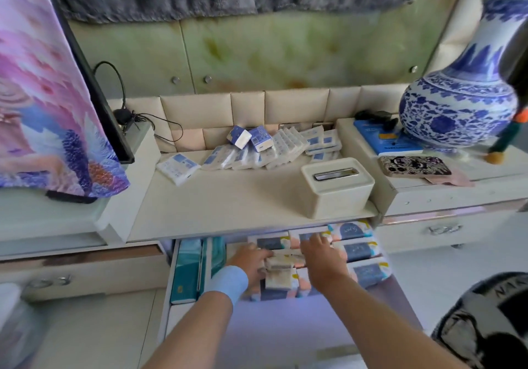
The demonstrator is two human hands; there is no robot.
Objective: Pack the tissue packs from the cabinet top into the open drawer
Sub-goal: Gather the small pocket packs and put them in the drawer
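Note:
Several white-and-blue tissue packs [251,151] lie in a leaning row at the back of the cream cabinet top [228,197], with one pack [177,167] lying apart at the left. Below it the open drawer [380,291] holds larger patterned tissue packs [361,251] and teal boxes [185,271]. Both my hands are down inside the drawer. My left hand [251,263], with a blue wristband, and my right hand [320,257] press on small white packs [278,271] between them. Whether either hand grips a pack is hidden by the fingers.
A cream tissue box [337,187] stands at the front right of the cabinet top. To the right are a blue-and-white vase [460,111], a blue book [385,140] and a patterned phone [414,166]. A draped screen [51,97] stands at the left, with cables [137,120] behind it.

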